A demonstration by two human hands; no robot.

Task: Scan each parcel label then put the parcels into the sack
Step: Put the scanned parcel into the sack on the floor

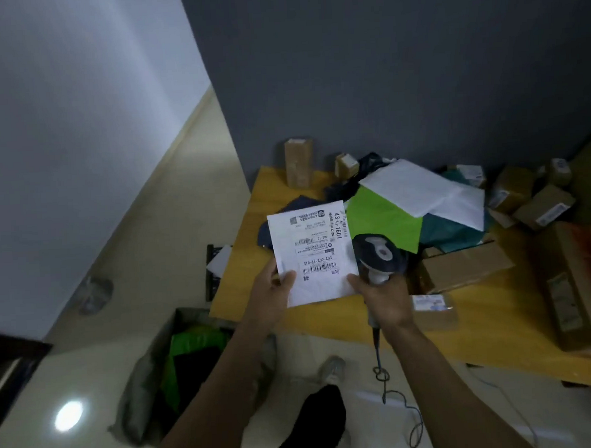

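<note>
White floppy mailer (311, 254) is only pinched at its corner by the left hand (273, 291), right hand (388, 299) clenched round the scanner (377, 252), so it could sag and botch the read.

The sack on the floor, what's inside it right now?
A green parcel and a dark item show in the open sack. Anything beneath them is covered, so I can't tell what else is inside.

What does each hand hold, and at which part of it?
The left hand pinches the white parcel at its near left corner. The right hand grips the scanner by its handle.
</note>
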